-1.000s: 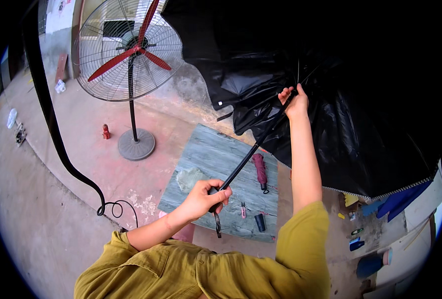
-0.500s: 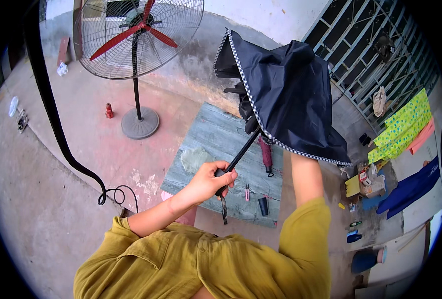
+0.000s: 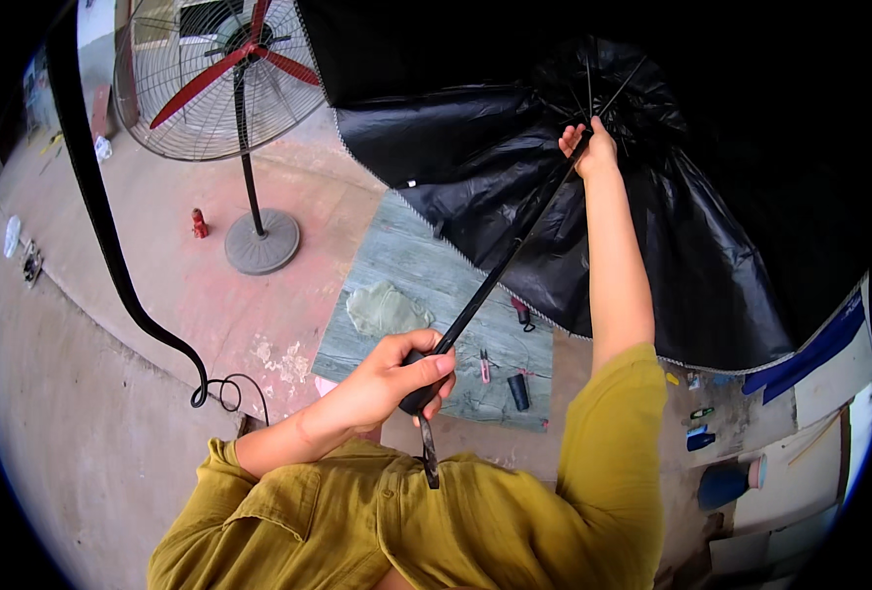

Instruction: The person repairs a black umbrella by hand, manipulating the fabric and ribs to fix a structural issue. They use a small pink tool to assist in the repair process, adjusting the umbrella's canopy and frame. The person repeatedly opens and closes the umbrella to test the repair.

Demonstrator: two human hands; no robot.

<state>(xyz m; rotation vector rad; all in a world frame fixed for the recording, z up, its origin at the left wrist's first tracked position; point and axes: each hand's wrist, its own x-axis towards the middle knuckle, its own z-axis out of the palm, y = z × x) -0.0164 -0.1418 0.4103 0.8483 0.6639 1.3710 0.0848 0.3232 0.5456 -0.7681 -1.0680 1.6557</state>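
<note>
A black umbrella (image 3: 475,147) is spread wide in front of me, its dark underside and some ribs facing me. My left hand (image 3: 406,379) is closed round its black handle (image 3: 418,397), with a strap (image 3: 430,454) hanging below. High up the shaft, beneath the canopy's centre, my right hand (image 3: 600,152) curls its fingers loosely round the shaft. Under the umbrella stands a grey-blue table (image 3: 396,231) with a crumpled pale green cloth (image 3: 387,308), small pink-handled snips (image 3: 485,366) and a dark cylinder (image 3: 519,391). The canopy hides most of a folded maroon umbrella (image 3: 522,311).
At the left stands a pedestal fan (image 3: 262,243) with red blades, beside a small red object (image 3: 199,224). A bent black pole (image 3: 111,246) runs down the left side. A dark blue cloth (image 3: 814,356) and a blue container (image 3: 723,486) are at the right.
The umbrella's canopy has gone from bunched to spread, now covering the upper right. My right hand, hidden before, shows on the shaft. My left hand has shifted slightly down with the handle.
</note>
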